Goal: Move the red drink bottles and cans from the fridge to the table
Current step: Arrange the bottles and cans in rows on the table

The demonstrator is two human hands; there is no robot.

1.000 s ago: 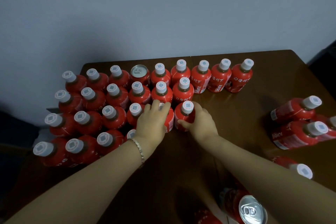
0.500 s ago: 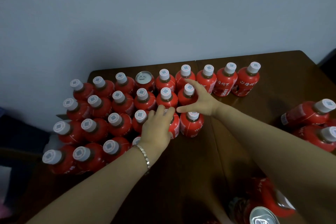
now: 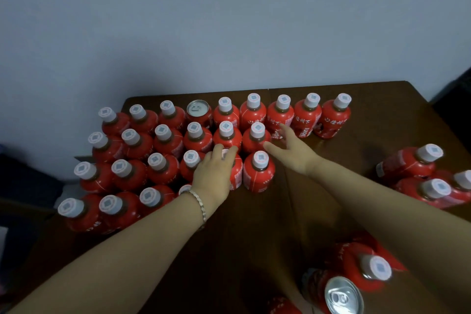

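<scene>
Grey wall (image 3: 229, 20) behind, the brown bench (image 3: 331, 211) holds rows of red drink bottles (image 3: 163, 160), and I judge I'm squaring the block: my left hand (image 3: 216, 176) curls its fingers over a third-row bottle (image 3: 237, 173), my right hand (image 3: 295, 155) spreads its fingers wide, and next comes a gentle push flush.

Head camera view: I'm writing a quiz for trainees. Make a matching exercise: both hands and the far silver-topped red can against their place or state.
1 left hand
2 right hand
3 silver-topped red metal can

a back row, between bottles
b fingers spread, holding nothing
c fingers over a white-capped red plastic bottle

Pairs: 1-c, 2-b, 3-a
</scene>
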